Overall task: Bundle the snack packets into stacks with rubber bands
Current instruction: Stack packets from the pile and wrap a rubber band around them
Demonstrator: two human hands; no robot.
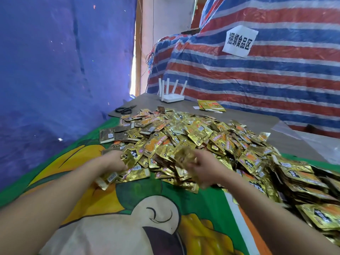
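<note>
Large loose heap of gold foil snack packets (193, 137) covers desk (257, 122), spilling onto cartoon-print cloth (128, 208). Left hand (114, 162) grips few packets at heap's near edge. Right hand (200, 166) pinches blurred packet, fingers curled. Neater stacks (301, 181) lie right. Packets likely light, thin, slippery, crinkly; best pinched flat across faces, edges squared. No rubber bands visible.

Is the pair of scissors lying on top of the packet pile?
No, the scissors lie on the bare brown table at the far left, just beyond the edge of the packet pile.
</note>
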